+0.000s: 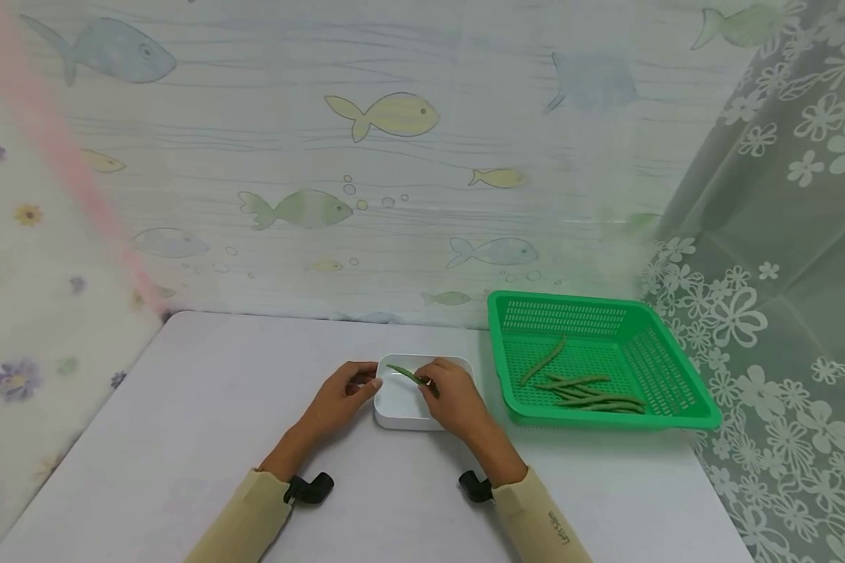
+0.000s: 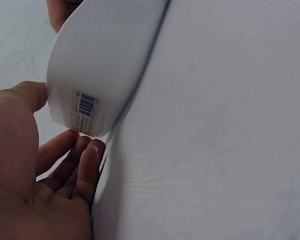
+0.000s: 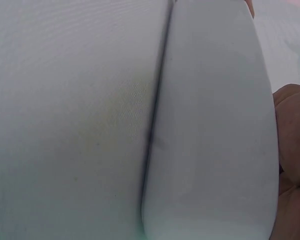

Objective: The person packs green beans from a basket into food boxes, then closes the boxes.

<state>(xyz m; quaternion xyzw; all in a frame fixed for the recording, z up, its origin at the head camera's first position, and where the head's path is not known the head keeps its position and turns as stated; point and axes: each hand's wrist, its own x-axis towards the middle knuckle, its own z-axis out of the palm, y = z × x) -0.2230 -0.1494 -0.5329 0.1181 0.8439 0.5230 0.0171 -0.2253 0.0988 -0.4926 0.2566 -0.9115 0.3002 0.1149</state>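
A white rectangular dish [image 1: 403, 423] stands on the table. My left hand [image 1: 343, 396] holds its left end, thumb at the rim and bent fingers against the side; the left wrist view shows this end with a barcode label [image 2: 86, 111]. Over the dish, my right hand [image 1: 456, 397] pinches a green bean [image 1: 403, 371] between thumb and fingers, one tip of the bean pointing left. In the right wrist view the dish's side [image 3: 215, 130] hides much of the right hand [image 3: 294, 135], and the bean is out of sight.
A green perforated basket [image 1: 605, 422] stands to the right of the dish, with several green beans [image 1: 591, 395] lying in it. The white tabletop [image 1: 204, 422] reaches back to a fish-patterned curtain [image 1: 394, 195]. A flowered sheer curtain [image 1: 782, 352] hangs along the right side.
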